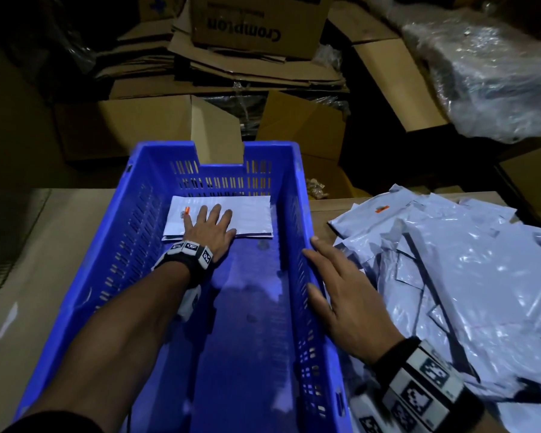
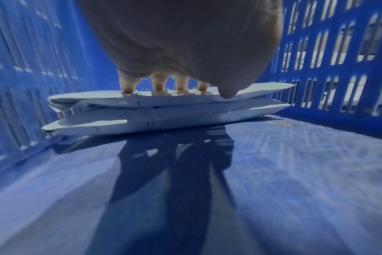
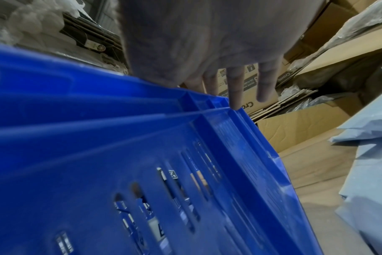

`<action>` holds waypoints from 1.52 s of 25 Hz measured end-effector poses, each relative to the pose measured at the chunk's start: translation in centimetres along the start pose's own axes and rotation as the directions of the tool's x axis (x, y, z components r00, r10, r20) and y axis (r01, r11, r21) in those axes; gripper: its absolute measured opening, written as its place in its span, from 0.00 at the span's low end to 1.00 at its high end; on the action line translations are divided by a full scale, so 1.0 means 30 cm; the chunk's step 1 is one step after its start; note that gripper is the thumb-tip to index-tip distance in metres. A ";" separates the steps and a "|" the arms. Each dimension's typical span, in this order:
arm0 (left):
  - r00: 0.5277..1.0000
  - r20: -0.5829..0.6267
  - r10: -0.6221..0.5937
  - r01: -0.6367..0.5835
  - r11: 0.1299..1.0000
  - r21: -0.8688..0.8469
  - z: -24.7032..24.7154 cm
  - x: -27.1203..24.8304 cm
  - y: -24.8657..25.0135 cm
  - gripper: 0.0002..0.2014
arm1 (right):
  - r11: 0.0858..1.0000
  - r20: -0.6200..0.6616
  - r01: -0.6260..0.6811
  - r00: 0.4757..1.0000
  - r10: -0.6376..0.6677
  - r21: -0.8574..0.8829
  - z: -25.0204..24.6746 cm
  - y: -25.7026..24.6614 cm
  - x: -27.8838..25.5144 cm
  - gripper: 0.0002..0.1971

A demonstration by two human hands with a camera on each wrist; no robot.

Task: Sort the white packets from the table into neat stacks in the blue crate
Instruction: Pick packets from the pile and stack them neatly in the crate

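A blue crate (image 1: 300, 195) stands in front of me on the table. At its far end lies a small stack of white packets (image 1: 250, 214), seen edge-on as the stack (image 2: 164, 110) in the left wrist view. My left hand (image 1: 208, 225) lies flat on top of the stack, its fingers (image 2: 158, 84) straight and pressing down. My right hand (image 1: 338, 285) rests open on the crate's right rim (image 3: 218, 113), its fingers (image 3: 237, 89) straight and holding nothing. A loose pile of white packets (image 1: 463, 276) covers the table to the right of the crate.
Cardboard boxes (image 1: 256, 23) and flattened cartons are heaped behind the table. A plastic-wrapped bundle (image 1: 497, 67) sits at the far right. Bare tabletop (image 1: 44, 245) stretches left of the crate. The near part of the crate floor (image 2: 273, 172) holds no packets.
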State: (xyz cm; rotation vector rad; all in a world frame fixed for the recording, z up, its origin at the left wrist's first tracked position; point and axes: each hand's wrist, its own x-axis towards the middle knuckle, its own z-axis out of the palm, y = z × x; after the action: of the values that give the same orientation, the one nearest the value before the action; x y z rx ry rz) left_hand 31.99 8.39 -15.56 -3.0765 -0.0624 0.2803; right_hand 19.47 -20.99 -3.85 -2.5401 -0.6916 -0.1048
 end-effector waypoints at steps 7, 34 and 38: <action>0.997 -0.080 0.018 -0.022 0.998 -0.055 -0.080 -0.027 0.002 0.22 | 1.000 0.013 0.003 1.000 -0.003 0.011 0.000 -0.001 0.010 0.28; 0.950 0.257 0.177 0.121 0.549 -0.827 -0.472 -0.386 1.135 0.21 | 0.716 0.023 -0.697 0.715 0.698 -0.050 -0.492 0.567 -0.365 0.26; 0.954 0.283 0.100 0.212 0.442 -0.872 -0.423 -0.368 1.156 0.29 | 0.715 0.060 -0.697 0.717 0.695 0.053 -0.462 0.573 -0.355 0.25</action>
State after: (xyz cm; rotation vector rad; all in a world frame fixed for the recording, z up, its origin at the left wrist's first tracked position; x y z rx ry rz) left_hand 24.69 -27.32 -3.03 -4.0378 -0.4952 1.0277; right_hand 19.47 -45.42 -1.61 -2.5560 0.2949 0.2271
